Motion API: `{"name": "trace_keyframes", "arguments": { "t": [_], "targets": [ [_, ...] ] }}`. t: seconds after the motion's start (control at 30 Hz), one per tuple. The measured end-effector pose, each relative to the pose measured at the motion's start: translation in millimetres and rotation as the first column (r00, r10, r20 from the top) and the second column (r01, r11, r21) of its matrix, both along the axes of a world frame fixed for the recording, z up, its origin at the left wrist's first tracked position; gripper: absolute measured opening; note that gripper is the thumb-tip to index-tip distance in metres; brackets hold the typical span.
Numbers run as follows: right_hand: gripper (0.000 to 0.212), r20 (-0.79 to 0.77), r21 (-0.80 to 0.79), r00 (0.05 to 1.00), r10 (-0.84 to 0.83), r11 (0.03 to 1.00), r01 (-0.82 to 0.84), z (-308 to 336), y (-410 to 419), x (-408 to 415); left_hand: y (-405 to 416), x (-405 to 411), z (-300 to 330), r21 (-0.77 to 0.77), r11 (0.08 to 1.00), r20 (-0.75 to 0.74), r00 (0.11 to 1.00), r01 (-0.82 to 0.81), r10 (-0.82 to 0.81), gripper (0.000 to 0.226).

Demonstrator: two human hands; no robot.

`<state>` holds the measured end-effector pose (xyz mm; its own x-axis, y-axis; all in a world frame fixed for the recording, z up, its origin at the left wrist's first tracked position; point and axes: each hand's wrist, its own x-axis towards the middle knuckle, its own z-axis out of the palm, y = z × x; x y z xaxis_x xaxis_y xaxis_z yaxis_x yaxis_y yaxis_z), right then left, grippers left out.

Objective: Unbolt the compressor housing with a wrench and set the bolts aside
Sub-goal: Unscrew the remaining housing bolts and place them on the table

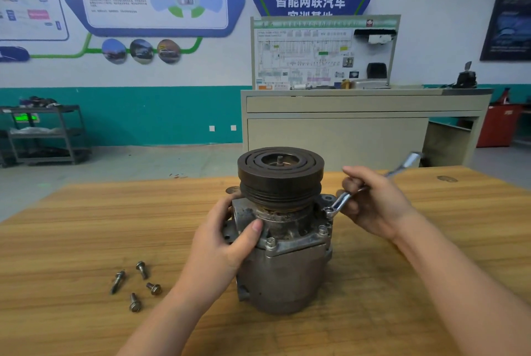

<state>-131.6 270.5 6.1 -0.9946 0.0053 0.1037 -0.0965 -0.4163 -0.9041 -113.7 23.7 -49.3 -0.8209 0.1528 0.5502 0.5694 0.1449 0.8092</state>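
A grey compressor (pixel 287 275) stands upright on the wooden table (pixel 86 226), its black pulley (pixel 281 168) on top. My left hand (pixel 230 240) grips the housing's left flank, thumb across the flange. My right hand (pixel 373 203) holds a silver wrench (pixel 344 199) whose ring end sits on a bolt (pixel 328 211) at the flange's right side. Two more bolts (pixel 270 241) show in the front of the flange. Several loose bolts (pixel 135 286) lie on the table to the left.
Beyond the table stand a beige cabinet (pixel 344 131) with a display board (pixel 324 54), a metal shelf cart (pixel 46 134) at the left and a red box (pixel 500 125) at the right. A dark knot (pixel 446 179) marks the table's far right.
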Motion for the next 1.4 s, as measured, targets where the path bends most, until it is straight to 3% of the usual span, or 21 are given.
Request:
{"name": "trace_keyframes", "arguments": {
  "t": [0.1,0.2,0.27,0.33,0.47,0.67,0.8,0.87,0.97,1.03,1.1,1.2,1.3,1.4],
  "targets": [
    [0.035,0.119,0.05,0.975,0.187,0.98,-0.194,4,-2,-18,0,-1,-1,0.003,1.0,0.002,1.0,-0.001,0.001,0.037],
    [0.031,0.136,-0.073,0.966,0.222,0.974,-0.214,4,0,-18,-1,-2,-2,0.007,1.0,0.002,1.0,-0.002,0.002,0.038],
    [0.024,0.112,-0.197,0.991,0.076,0.979,-0.053,6,1,-10,-1,-2,-2,0.005,1.0,-0.003,1.0,0.002,-0.002,0.038],
    [0.019,0.092,-0.28,0.98,-0.178,0.94,0.197,5,4,2,0,-2,-2,0.005,1.0,-0.002,1.0,0.003,-0.003,0.038],
    [0.028,-0.102,-0.188,0.837,-0.538,0.836,0.515,-7,2,31,0,-3,-2,0.009,1.0,0.001,1.0,-0.005,0.005,0.038],
    [0.041,-0.368,-0.162,0.709,-0.601,0.793,0.588,-20,-29,54,-1,-1,-1,0.004,1.0,0.01,1.0,-0.013,0.013,0.037],
    [0.041,-0.559,-0.016,0.613,-0.559,0.746,0.666,-21,-42,65,-2,-2,-1,-0.009,1.0,0.008,1.0,-0.019,0.019,0.038],
    [0.04,-0.752,0.148,0.497,-0.433,0.624,0.768,-20,-48,71,-2,-2,-1,-0.019,1.0,0.007,1.0,-0.021,0.022,0.039],
    [0.036,-0.956,0.245,0.277,-0.095,0.26,0.934,-23,-56,74,-2,1,0,-0.03,0.999,0.01,1.0,-0.018,0.018,0.043],
    [0.036,-0.967,0.214,0.236,-0.098,0.193,0.958,-28,-60,72,-2,2,1,-0.026,1.0,0.016,1.0,-0.014,0.014,0.041],
    [0.039,-0.916,0.189,0.281,-0.287,0.31,0.932,-34,-58,71,-2,3,2,-0.019,1.0,0.02,1.0,0.0,0.001,0.043],
    [0.035,-0.69,0.113,0.549,-0.473,0.678,0.726,-37,-40,64,-2,3,1,-0.019,1.0,0.012,1.0,0.001,-0.001,0.046],
    [0.041,-0.439,-0.084,0.809,-0.391,0.914,0.396,-24,-17,43,-2,1,0,-0.015,1.0,0.003,1.0,-0.002,0.002,0.048],
    [0.036,-0.205,-0.163,0.967,-0.151,0.979,0.119,-8,-4,14,-1,0,0,-0.02,1.0,0.0,1.0,-0.012,0.012,0.046]
  ]
}}
